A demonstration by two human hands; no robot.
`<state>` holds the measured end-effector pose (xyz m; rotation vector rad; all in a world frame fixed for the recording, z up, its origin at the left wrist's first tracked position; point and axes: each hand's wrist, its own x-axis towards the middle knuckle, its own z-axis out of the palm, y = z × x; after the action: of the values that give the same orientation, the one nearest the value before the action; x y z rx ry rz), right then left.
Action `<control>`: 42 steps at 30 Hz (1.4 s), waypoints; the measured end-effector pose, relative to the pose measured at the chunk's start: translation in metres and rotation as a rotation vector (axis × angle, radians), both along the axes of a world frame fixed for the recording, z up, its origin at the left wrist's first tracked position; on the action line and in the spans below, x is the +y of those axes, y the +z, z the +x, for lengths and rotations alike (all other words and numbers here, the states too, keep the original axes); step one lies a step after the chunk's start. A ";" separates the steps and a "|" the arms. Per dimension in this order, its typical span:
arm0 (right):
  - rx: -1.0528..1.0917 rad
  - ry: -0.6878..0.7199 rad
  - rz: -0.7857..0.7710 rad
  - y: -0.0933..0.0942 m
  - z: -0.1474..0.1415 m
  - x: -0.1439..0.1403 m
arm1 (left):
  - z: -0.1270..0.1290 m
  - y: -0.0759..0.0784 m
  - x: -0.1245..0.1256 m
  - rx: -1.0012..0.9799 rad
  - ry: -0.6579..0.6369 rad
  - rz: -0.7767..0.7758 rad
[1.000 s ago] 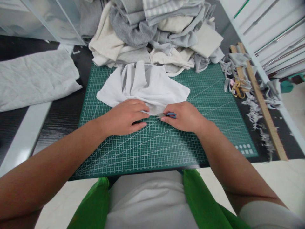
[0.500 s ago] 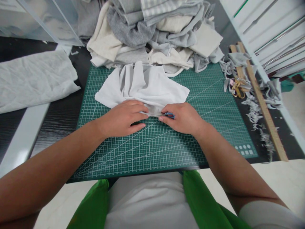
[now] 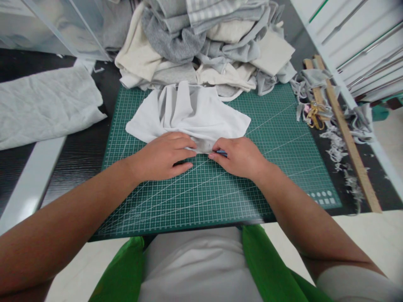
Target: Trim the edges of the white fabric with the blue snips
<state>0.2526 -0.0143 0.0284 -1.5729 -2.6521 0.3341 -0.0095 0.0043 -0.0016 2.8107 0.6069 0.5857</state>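
A white cloth [image 3: 201, 110] lies in loose folds on the green cutting mat [image 3: 189, 205]. My left hand [image 3: 168, 156] rests flat over its near left edge, with fingers stretched out and the thumb apart. A short way to the right, my right hand [image 3: 237, 156] is closed on small blue-handled snips [image 3: 221, 152], mostly hidden by the fingers. Their tip is at the cloth's near edge, where a greyish strip shows between both hands. Whether the blades touch the fabric I cannot tell.
A heap of grey and cream fabric [image 3: 176, 42] stands behind the cloth. Folded pale grey cloth [image 3: 47, 107] lies at the left, below a clear plastic bin [image 3: 78, 29]. On the right are gold-handled scissors [image 3: 315, 115], a wooden strip [image 3: 349, 142] and fabric scraps [image 3: 335, 149].
The fingers of my right hand have closed a little further over the snips, so less of the blue handle shows. My left hand and the cloth have hardly moved.
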 end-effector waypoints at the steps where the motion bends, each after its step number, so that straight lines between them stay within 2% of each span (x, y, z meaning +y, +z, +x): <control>1: -0.010 0.001 0.001 0.000 0.000 0.000 | 0.000 0.000 0.000 0.002 0.002 -0.002; 14: -0.052 0.040 0.056 -0.002 -0.002 -0.002 | 0.000 -0.001 0.001 -0.015 -0.015 0.040; 26: -0.149 0.029 0.048 0.003 -0.006 -0.001 | 0.001 0.000 0.000 -0.007 -0.009 -0.003; 32: -0.113 0.010 0.043 0.002 -0.005 -0.001 | 0.001 0.000 0.001 -0.009 -0.009 -0.004; 38: 0.057 -0.058 0.030 -0.002 0.000 0.001 | 0.001 0.001 0.001 -0.007 -0.013 0.021; 42: 0.042 -0.035 0.059 -0.003 -0.004 -0.003 | 0.000 -0.001 0.002 -0.005 -0.012 0.026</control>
<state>0.2489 -0.0169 0.0258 -1.5755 -2.5754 0.2819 -0.0090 0.0060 -0.0029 2.8347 0.5851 0.6022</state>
